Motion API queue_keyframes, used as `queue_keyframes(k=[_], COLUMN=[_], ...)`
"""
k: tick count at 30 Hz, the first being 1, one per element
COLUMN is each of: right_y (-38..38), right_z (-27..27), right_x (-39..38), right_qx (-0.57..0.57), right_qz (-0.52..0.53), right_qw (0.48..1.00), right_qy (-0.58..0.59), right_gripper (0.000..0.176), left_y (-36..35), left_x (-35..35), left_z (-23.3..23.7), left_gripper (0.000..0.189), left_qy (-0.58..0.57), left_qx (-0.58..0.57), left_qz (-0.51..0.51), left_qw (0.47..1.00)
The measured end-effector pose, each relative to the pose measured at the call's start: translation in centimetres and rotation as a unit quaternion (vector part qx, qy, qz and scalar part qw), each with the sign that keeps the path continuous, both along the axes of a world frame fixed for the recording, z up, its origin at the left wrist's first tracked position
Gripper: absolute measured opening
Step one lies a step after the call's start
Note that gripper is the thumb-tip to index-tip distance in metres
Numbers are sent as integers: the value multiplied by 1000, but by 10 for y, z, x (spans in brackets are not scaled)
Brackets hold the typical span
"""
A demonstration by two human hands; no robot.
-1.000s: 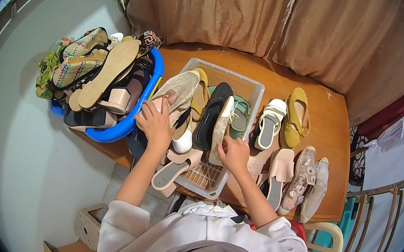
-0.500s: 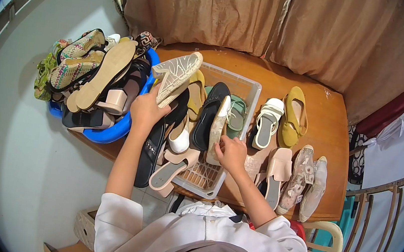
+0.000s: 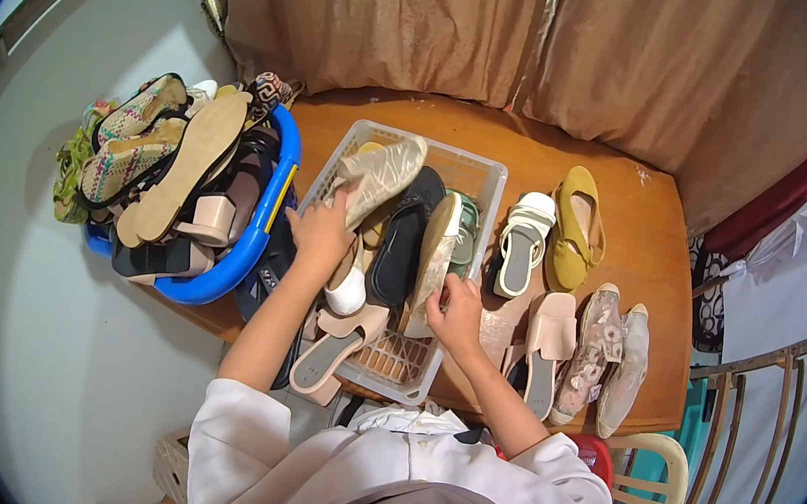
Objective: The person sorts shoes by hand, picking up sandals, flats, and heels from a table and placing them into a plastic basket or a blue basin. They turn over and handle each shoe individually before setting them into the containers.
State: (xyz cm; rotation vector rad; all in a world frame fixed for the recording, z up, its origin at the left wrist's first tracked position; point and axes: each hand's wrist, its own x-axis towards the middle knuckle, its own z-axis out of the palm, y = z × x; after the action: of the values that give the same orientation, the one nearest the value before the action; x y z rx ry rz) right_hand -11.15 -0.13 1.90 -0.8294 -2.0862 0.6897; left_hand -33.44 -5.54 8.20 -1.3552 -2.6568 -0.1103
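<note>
While my left hand (image 3: 323, 232) grips the cream patterned espadrille (image 3: 391, 175), fingers wrapped around its near end, its other end points up and away over the clear plastic crate (image 3: 347, 136). Just right of that grip lies a black sandal (image 3: 401, 242), and past it a floral espadrille (image 3: 436, 256) stands tipped on its side in the crate. My right hand (image 3: 457, 314) is at that one's near right edge, fingers curled; I cannot tell whether they pinch it. Beyond my right fingers is a green sandal (image 3: 465, 231). Below my left grip are a white shoe (image 3: 347, 291) and, nearer me, a beige slide (image 3: 329, 354) across the crate's near left corner.

Left of my left hand, a blue basket (image 3: 238, 267) is heaped with shoes, among them woven multicolored shoes (image 3: 133, 156) and an upturned tan sole (image 3: 195, 161). Right of my right hand, outside the crate, a white strappy sandal (image 3: 526, 242) and a mustard flat (image 3: 574, 243) lie farther off on the wooden table (image 3: 644, 221); nearer me are another beige slide (image 3: 550, 346) and two pale espadrilles (image 3: 608, 363) side by side.
</note>
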Motion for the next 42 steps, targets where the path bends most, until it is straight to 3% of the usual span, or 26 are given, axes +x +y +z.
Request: queue_keyframes(k=[3,7,10,17,20,25,28,35,38,42], right_y=[-1,-1,0,0,-1,-1,-2,-3,0,3], right_z=[1,0,-2,-3,-3,-4,-5,-3,-10,-5], right_x=[1,0,1,1,0,1,1,2,2,0], right_qx=[-13,-15,-12,-18,-9,-14,-37,-54,-62,59], right_qz=[-6,-5,-6,4,2,-7,-9,-3,-21,0], right_qw=[1000,1000,1000,1000,1000,1000,998,996,998,996], right_qy=[6,10,4,4,1,12,45,69,24,-65], right_gripper=[14,14,14,13,12,14,17,21,21,26], left_y=[-5,8,15,39,33,19,9,-16,-26,-37], left_x=[32,62,74,45,41,54,57,51,43,44], left_z=[8,13,15,-38,-39,-1,23,58,78,98], left_gripper=[59,44,35,26,20,15,16,15,15,17], left_qy=[153,-17,-141,-114,-121,-183,-245,-263,-301,-386], left_qx=[-13,-3,-80,83,150,233,323,383,431,472], left_qz=[7,-55,-20,-80,-138,-204,-181,-138,-126,-158], left_qw=[988,998,987,987,971,933,896,875,841,777])
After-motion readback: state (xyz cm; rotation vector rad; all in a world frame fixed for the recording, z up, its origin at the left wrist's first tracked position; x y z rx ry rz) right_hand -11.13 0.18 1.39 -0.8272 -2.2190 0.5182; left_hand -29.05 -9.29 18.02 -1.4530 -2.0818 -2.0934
